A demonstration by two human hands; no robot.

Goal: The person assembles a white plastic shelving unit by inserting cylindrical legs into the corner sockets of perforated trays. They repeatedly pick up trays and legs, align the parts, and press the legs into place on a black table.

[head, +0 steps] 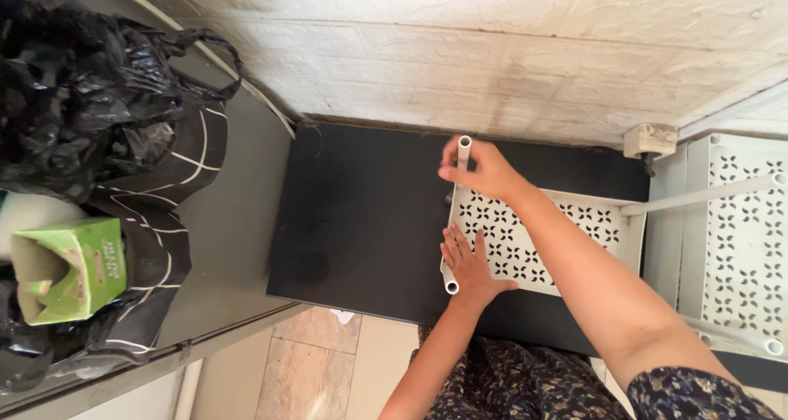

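On black mat (pixel 361 223) — left hand (pixel 469 264) flat, open on white shelf (pixel 525 239); right hand (pixel 484 171) (seemingly) gripping tube (pixel 464 148).

green carton (pixel 70 268) (torn open), left, among black bags (pixel 82 75)

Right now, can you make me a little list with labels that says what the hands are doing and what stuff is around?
Left hand: flat on the white perforated shelf, beside a white tube
Right hand: fingers pinched round the top of another white tube
Under the shelf: black mat
Far right: second white rack
Left side: black plastic bag, green carton
Behind: white wall
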